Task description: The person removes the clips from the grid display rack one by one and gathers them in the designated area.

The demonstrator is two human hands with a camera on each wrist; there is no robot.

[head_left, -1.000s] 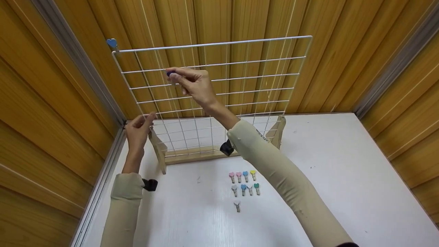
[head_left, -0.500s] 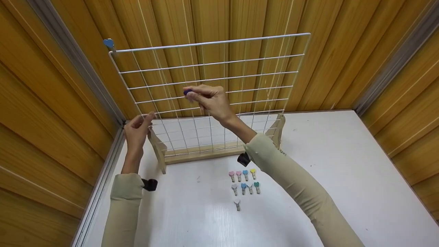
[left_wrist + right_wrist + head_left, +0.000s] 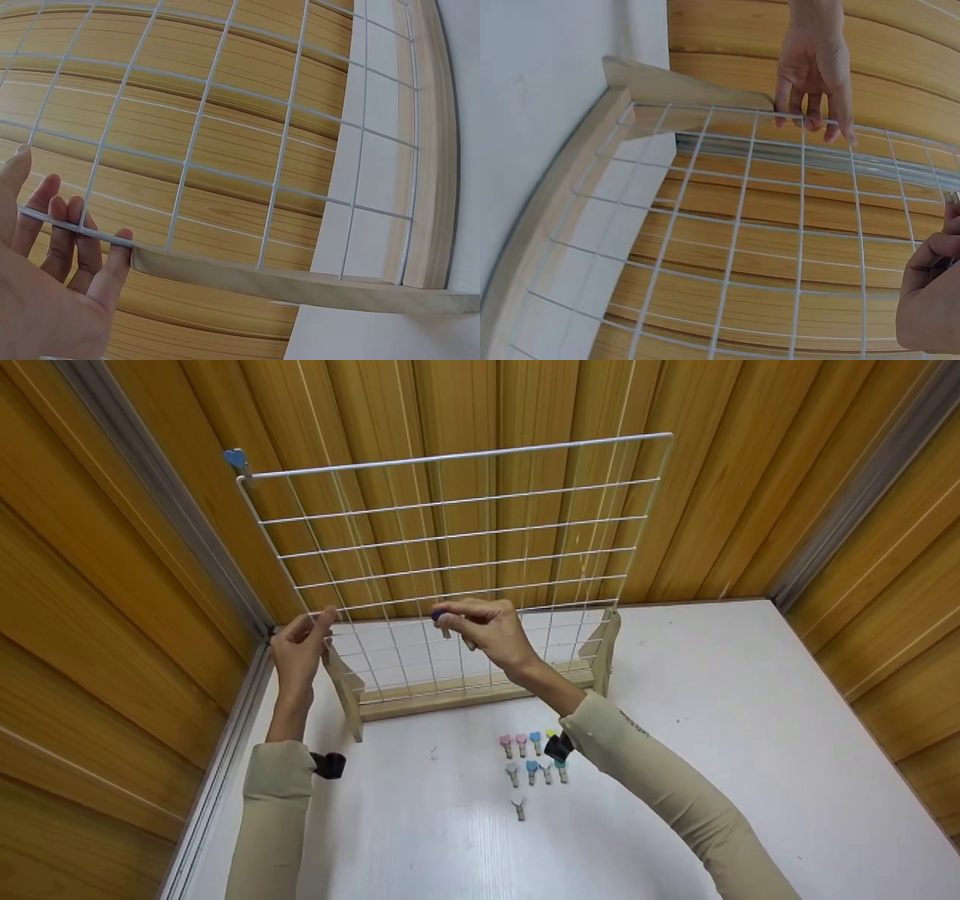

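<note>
1. Now, in the head view, the right hand (image 3: 487, 630) is sitting lower than a second ago: it has come down from the upper rows of the wire grid (image 3: 457, 562) to its lower rows, pinching a small dark-blue clip (image 3: 439, 617) between thumb and fingertips. That suggests the clip is being carried away from the upper rows, not fastened there. The clip's coloured head is pointing left and its pale legs are hanging down-right, so its long axis is slanting.
2. In the left wrist view, the left hand (image 3: 52, 262) is steadying the grid's edge wire, fingers loosely curled behind it beside the wooden stand (image 3: 300, 281).
3. In the right wrist view, the right hand is closing on the clip at the frame's right edge; only its tip is showing.
</note>
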